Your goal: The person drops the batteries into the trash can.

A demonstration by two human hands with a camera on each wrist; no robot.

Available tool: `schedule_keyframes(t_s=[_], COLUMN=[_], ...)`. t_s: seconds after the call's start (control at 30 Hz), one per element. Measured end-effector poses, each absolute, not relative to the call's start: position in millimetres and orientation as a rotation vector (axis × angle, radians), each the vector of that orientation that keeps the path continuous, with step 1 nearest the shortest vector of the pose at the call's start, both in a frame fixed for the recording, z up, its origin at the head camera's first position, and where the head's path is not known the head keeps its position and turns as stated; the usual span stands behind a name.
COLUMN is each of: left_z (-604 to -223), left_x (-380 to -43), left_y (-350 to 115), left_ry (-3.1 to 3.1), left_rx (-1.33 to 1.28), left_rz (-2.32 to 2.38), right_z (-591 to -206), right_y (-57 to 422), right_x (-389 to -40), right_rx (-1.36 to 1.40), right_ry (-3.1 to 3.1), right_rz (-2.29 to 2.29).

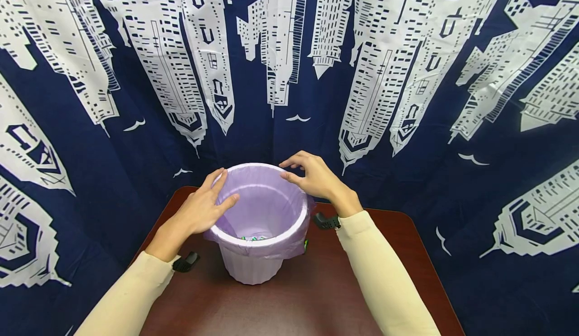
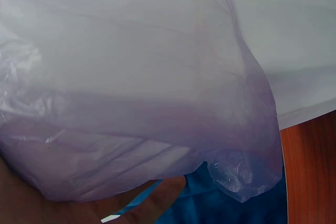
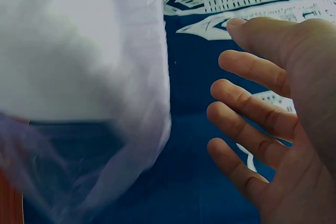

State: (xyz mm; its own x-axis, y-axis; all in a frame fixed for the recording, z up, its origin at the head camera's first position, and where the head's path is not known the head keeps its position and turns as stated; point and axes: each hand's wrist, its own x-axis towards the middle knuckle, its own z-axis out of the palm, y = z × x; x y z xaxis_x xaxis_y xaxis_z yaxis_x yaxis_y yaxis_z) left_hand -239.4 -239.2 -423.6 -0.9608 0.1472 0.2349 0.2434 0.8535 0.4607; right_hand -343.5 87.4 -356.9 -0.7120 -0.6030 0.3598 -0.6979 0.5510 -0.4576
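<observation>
A white bucket [image 1: 251, 269] stands upright on the table, lined with a translucent purple plastic bag [image 1: 271, 249] folded outward over its rim. At the left side of the rim is my left hand [image 1: 199, 210], fingers extended and thumb over the opening. In the left wrist view the loose bag edge [image 2: 131, 114] hides most of that hand. My right hand [image 1: 318, 177] is beside the far right rim, fingers spread and slightly bent. The right wrist view shows this hand [image 3: 310, 82] apart from the bag [image 3: 142, 77], holding nothing. Small green and white pieces [image 1: 254, 238] lie inside the bucket.
The brown table [image 1: 316, 296] has rounded back corners. A navy curtain with white buildings [image 1: 289, 135] hangs close behind and beside it. Something small and green [image 1: 306, 245] shows at the bucket's right, partly hidden. Each wrist wears a black camera [image 1: 186, 262].
</observation>
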Motion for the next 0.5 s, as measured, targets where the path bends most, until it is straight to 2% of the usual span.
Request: schedule_keyframes(t_s=[0.5], left_z=[-426], left_x=[-241], left_y=[-240], left_ry=[-2.849], left_rx=[-0.290], left_rz=[-0.745], right_z=[-399], right_y=[131], right_x=[-343], right_rx=[0.968], right_ry=[-2.611], right_rz=[1.008])
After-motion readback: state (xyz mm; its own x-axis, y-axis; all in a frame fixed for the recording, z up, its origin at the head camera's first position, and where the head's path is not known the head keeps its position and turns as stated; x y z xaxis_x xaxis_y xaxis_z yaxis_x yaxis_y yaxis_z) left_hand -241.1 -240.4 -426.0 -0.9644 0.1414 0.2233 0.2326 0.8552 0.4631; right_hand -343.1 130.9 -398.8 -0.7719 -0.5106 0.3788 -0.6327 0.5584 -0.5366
